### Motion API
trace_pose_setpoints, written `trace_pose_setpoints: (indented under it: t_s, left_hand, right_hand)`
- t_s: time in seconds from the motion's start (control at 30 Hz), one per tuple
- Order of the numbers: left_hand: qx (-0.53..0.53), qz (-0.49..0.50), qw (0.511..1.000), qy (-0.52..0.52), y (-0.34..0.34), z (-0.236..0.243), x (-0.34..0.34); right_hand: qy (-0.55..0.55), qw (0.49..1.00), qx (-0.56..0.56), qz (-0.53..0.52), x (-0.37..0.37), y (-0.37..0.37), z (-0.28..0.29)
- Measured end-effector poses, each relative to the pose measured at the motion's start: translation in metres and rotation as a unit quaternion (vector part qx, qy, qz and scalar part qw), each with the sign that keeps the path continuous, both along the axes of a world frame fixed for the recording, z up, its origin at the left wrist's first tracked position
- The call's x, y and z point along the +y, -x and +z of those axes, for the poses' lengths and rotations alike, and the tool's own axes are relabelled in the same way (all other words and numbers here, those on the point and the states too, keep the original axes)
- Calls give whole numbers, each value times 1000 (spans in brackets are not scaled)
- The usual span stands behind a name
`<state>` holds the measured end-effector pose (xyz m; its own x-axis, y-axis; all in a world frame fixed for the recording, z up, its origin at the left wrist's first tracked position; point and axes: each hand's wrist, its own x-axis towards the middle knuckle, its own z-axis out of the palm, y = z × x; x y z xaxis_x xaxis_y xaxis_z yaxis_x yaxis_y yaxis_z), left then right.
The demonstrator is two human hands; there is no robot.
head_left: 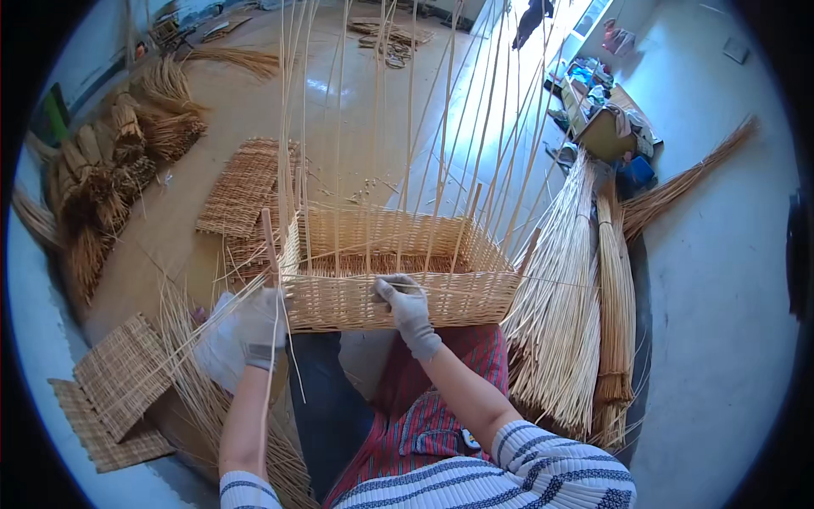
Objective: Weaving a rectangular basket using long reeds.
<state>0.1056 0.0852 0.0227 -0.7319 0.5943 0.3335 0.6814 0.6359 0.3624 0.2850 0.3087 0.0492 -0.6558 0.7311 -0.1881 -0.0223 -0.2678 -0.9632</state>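
A rectangular wicker basket stands in front of me above my lap, with tall thin upright stakes rising from its walls. My right hand, in a pale glove, is closed on the basket's near wall at the rim, thumb against the top edge. At the basket's near left corner is my left hand, also gloved and smeared by motion, so its finger grip is unclear. Loose wicker strands run past that hand toward the lower left. A thicker wooden stick stands upright at the same corner.
Woven wicker panels lie on the floor beyond the left corner, and more panels lie lower left. Bundles of wicker rods lean on the right. Darker bundles line the left wall. A cluttered box stands far right.
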Motion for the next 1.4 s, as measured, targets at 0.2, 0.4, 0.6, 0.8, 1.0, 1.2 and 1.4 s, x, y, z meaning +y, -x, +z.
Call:
trace_pose_setpoints:
  t_s: [0.2, 0.4, 0.6, 0.8, 1.0, 1.2, 1.4]
  left_hand:
    - [67, -99, 993, -10, -30, 6, 32]
    - [19, -77, 997, 9, -32, -14, 38]
    - [-34, -57, 998, 9, -37, -11, 50]
    - [71, -100, 992, -18, -61, 14, 72]
    - [-29, -121, 992, 26, -103, 16, 129]
    - [117, -99, 988, 25, -111, 1, 134]
    - [-4, -219, 974, -55, -160, 22, 188]
  right_hand:
    - [-12, 1000, 10, 12, 11, -6, -8]
    - [-279, 956, 91, 16, 12, 97, 68]
    - [-246, 937, 246, 42, 33, 133, 74]
    - [-127, 987, 80, -60, 48, -16, -31]
    - [-528, 838, -138, -10, 71, 64, 71]
    - [-130, 962, 195, -141, 111, -66, -29]
    - [-448, 893, 3, -45, 145, -35, 27]
